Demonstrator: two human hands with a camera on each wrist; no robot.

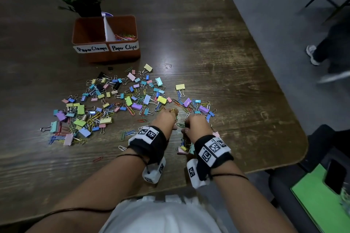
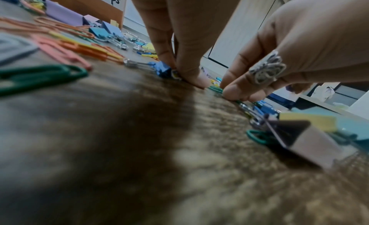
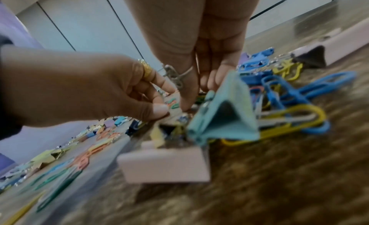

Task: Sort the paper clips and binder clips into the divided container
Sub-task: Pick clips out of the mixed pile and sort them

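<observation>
Left hand [image 1: 166,119] and right hand [image 1: 195,126], fingertips down on the table [image 1: 217,53], each pinching at flat green paper clips [image 2: 215,88]; actual hold unclear. Light, thin, slippery wire: lift by an edge. Divided container [image 1: 106,38] stands far left.

each wrist wore a black strap [image 1: 149,147] topped with white tiles printed in black square codes, and a white camera block [image 1: 154,172] hung under it. thin dark cords ran along both forearms. the left hand [image 1: 166,119] had a gold ring [image 1: 173,111], the right hand [image 1: 198,126] a silver filigree ring [image 2: 266,67]. the shirt [image 1: 161,215] was white.
</observation>
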